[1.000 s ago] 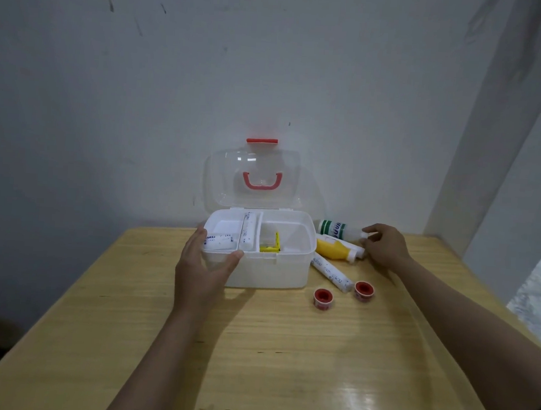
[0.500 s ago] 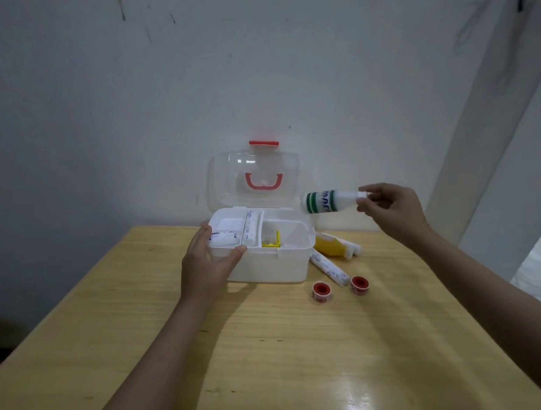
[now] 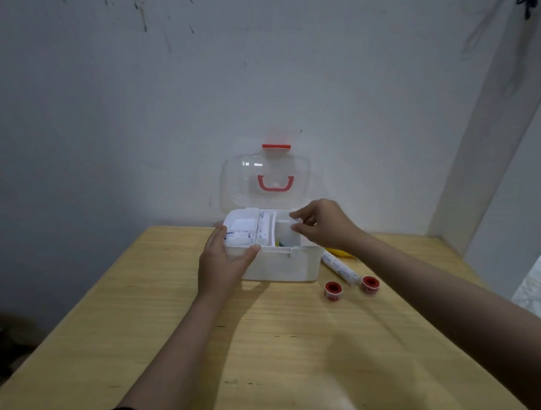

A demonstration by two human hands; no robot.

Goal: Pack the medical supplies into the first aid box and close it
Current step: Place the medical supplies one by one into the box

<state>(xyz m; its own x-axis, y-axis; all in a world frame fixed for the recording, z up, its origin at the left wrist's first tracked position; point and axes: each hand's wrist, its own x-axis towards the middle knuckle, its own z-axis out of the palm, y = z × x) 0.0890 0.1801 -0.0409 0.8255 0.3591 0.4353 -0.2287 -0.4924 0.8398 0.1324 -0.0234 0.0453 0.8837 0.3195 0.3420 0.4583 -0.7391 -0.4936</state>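
The white first aid box [image 3: 290, 267] stands open at the table's far side, its clear lid [image 3: 264, 201] with a red handle raised against the wall. My left hand [image 3: 224, 265] grips the box's front left corner. Above the right compartment, my right hand [image 3: 323, 224] pinches the top of the white bottle [image 3: 288, 232], which points down into that compartment; its green label is hidden. White packets lie in the left compartments. Right of the box lie a white wrapped roll [image 3: 341, 268], a yellow bottle [image 3: 339, 252] partly behind my arm, and two red tape rolls [image 3: 333, 291] [image 3: 369, 283].
The wooden table [image 3: 285, 358] butts against a grey wall at the back. A white pillar [image 3: 487, 154] stands at the right. The table's left edge drops to a dark floor.
My right hand lifted the green-labelled bottle from the table beside the box, carried it left and lowered it into the box's right compartment. My left hand stayed on the box.
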